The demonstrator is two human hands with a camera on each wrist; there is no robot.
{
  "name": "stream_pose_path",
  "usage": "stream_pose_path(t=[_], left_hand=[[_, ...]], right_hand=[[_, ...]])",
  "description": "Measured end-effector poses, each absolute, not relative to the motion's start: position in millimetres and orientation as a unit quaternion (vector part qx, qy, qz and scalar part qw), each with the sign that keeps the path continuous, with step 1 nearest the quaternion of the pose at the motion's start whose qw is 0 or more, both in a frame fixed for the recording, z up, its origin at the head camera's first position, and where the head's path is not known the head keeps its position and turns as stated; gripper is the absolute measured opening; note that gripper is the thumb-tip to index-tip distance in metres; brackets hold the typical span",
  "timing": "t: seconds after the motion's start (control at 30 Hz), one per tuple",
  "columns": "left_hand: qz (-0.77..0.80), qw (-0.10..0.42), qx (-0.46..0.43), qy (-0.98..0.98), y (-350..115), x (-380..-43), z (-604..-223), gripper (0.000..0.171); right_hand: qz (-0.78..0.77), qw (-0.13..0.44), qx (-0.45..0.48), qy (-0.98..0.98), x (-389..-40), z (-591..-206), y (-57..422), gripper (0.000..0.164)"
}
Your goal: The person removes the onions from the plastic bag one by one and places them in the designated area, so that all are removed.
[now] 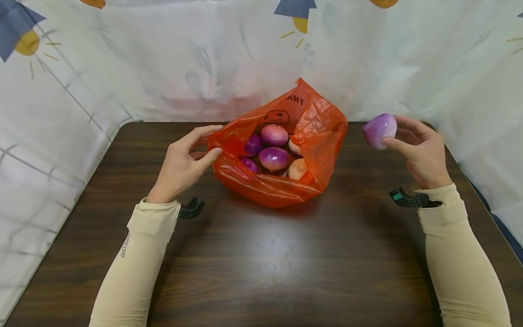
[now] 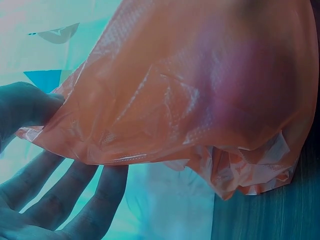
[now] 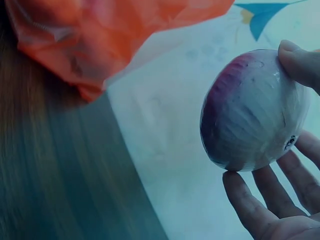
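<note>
An orange-red plastic bag stands with its mouth spread wide on the table. Several purple and pale onions lie inside it. My left hand pinches the left side of the bag's rim between thumb and fingers; the left wrist view has the thin plastic stretched from that grip. Off to the right of the bag, my right hand holds a purple-and-white onion by its thumb and fingertips, up above the table. The right wrist view shows that onion close, with its root end toward the fingers.
The dark wood table reaches back to a white patterned curtain, which also hangs along both sides. Black wrist devices sit below each hand. The bag's right edge is a short way left of the held onion.
</note>
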State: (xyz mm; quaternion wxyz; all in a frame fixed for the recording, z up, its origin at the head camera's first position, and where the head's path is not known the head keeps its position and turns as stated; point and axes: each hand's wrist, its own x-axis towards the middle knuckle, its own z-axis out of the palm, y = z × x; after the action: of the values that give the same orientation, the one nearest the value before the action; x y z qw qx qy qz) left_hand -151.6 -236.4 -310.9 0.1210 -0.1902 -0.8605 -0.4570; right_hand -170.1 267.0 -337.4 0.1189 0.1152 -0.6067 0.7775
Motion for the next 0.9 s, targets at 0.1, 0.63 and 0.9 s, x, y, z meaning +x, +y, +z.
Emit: stream_pose_path(t=[0.1, 0.63, 0.9], left_hand=[[-0.454, 0.123, -0.188, -0.862, -237, -152, -311, 0.046], [-0.444, 0.132, -0.182, -0.867, -239, -153, -310, 0.048], [-0.442, 0.131, -0.183, -0.868, -237, -154, -312, 0.048]], right_hand=[[0.772, 0.113, 0.101, -0.617, -172, -342, 270, 0.053], [0.689, 0.101, 0.035, -0.717, -183, -361, 279, 0.054], [0.591, 0.086, 0.007, -0.802, -185, -371, 283, 0.056]])
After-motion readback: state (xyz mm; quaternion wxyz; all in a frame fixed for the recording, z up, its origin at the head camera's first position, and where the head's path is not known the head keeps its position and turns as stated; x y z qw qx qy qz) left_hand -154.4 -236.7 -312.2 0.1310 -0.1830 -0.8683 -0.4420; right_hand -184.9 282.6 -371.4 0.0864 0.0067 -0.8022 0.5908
